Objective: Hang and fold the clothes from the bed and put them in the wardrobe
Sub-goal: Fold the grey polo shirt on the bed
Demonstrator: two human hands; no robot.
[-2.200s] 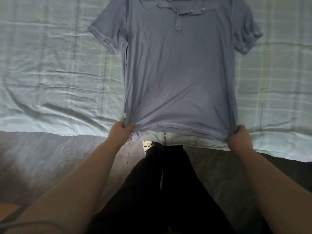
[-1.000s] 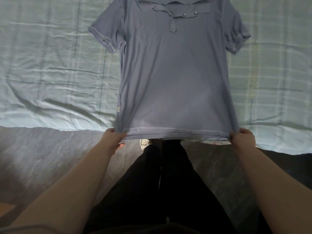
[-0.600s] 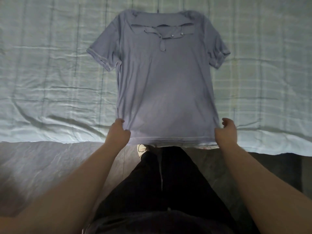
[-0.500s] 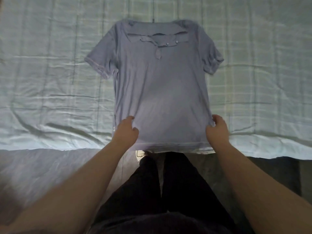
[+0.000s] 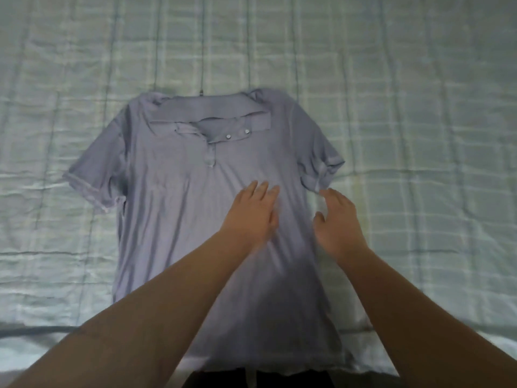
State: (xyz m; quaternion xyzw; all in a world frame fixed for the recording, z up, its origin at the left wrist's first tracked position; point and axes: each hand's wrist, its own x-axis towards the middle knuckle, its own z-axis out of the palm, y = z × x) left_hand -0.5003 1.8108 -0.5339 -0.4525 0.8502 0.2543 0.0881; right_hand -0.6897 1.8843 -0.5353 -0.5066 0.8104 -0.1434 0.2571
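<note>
A grey-blue polo shirt lies flat and face up on the bed, collar at the far end, hem at the near edge. My left hand is over the shirt's chest with straight fingers and holds nothing. My right hand is at the shirt's right side, just below the right sleeve, fingers loosely spread, with nothing in it. Whether either palm touches the cloth cannot be told.
The bed is covered by a pale green checked sheet with creases, spreading far on both sides of the shirt. The bed's near edge runs along the bottom left. My dark trousers show at the bottom.
Both hands have let go of the shirt's hem and moved forward over its chest and right side. The camera has leaned in over the bed, and the shirt now lies flat.
</note>
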